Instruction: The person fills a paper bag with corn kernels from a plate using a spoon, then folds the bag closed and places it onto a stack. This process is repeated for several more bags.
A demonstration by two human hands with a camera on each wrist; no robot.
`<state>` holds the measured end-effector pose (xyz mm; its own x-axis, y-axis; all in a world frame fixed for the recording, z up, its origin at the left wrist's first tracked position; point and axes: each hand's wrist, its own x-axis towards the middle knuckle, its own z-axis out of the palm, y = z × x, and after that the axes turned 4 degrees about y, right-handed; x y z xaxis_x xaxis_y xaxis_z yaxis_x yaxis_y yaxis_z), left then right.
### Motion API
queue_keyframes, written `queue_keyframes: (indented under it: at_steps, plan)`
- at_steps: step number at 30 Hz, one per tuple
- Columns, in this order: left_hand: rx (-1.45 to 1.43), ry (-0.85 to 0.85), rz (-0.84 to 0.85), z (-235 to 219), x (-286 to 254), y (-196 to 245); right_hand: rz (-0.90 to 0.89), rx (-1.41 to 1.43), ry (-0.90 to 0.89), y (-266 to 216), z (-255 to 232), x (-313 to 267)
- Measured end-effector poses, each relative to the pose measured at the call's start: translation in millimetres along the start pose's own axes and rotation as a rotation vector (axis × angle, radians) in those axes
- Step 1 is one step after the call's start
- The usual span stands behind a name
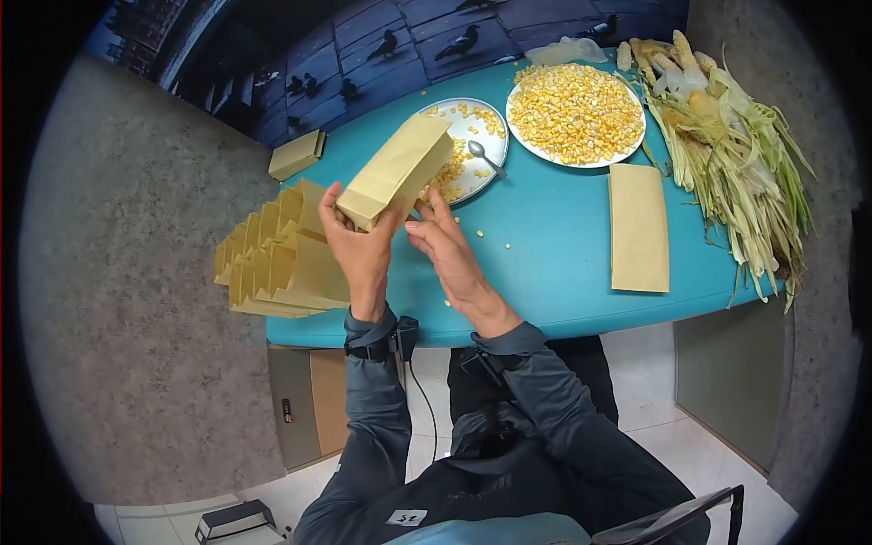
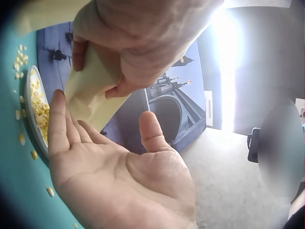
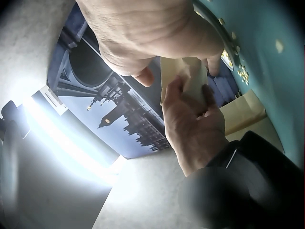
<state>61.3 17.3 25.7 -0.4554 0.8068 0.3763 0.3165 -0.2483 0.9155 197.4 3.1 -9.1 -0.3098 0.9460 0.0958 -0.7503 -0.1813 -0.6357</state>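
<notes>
A tan paper bag (image 1: 400, 168) is held up at a tilt over the near edge of the metal plate. My left hand (image 1: 360, 250) grips its lower end, thumb on one side and fingers on the other. Beside it is my right hand (image 1: 450, 256), palm turned up in the left wrist view, its extended fingers (image 2: 58, 119) right at the bag's side and its thumb apart. In the right wrist view the left hand (image 3: 193, 126) pinches the folded end of the bag. What the bag contains is hidden.
Open paper bags (image 1: 282, 250) stand in rows at the left; a folded bag (image 1: 639, 227) lies right. Behind are a plate of corn kernels (image 1: 577, 113), a metal plate (image 1: 498, 150) with kernels and a spoon (image 1: 486, 157), and corn husks (image 1: 727, 163). Another bag (image 1: 297, 155) lies back left.
</notes>
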Motion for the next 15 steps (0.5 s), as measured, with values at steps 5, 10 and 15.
queue_keyframes:
  at_steps: [5, 10, 15]
  plan:
    - [0.067, -0.033, 0.052, 2.2, 10.1, 6.5, 0.01, -0.001, 0.014, 3.2, -2.0, 0.8]
    - [0.09, -0.049, 0.088, 2.6, 16.4, 5.0, 0.032, -0.003, 0.017, 1.4, -1.7, -0.1]
    - [0.109, -0.031, 0.105, 3.7, 20.4, 10.5, 0.046, 0.001, 0.064, 6.3, -1.3, -0.1]
